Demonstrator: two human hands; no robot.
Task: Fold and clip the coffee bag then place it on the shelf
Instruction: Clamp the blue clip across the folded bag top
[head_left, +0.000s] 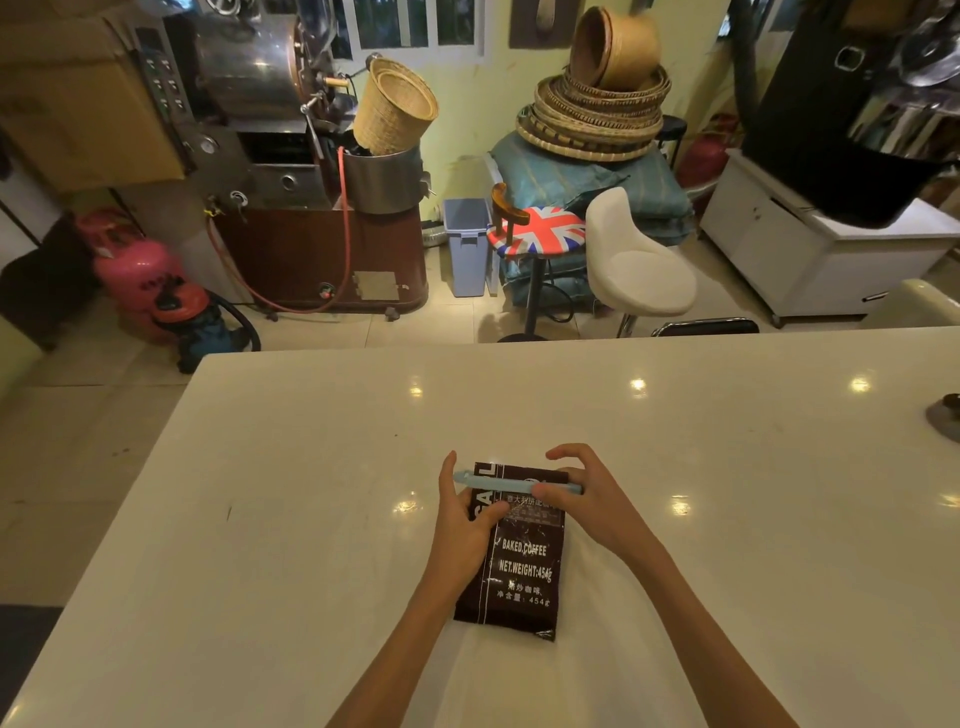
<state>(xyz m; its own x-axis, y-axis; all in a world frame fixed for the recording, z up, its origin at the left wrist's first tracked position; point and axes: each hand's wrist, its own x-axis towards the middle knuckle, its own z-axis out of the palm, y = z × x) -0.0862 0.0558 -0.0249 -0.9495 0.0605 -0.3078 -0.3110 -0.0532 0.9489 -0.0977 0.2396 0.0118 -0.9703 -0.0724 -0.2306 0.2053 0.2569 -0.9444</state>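
A dark brown coffee bag (522, 566) with white print lies flat on the white table (311, 519), its top end pointing away from me. A light blue bar clip (511, 482) lies across the bag's folded top. My left hand (465, 512) rests on the bag's left side, thumb pressing the bag just below the clip. My right hand (584, 496) pinches the clip's right end between thumb and fingers. Whether the clip is latched cannot be told. No shelf is in view.
Beyond the table's far edge stand a flag-patterned stool (535, 234) and a white bar chair (636, 260). A coffee roaster (291, 156), a pink gas cylinder (137, 270) and stacked baskets (597, 109) stand further back. A dark object (948, 415) sits at the table's right edge.
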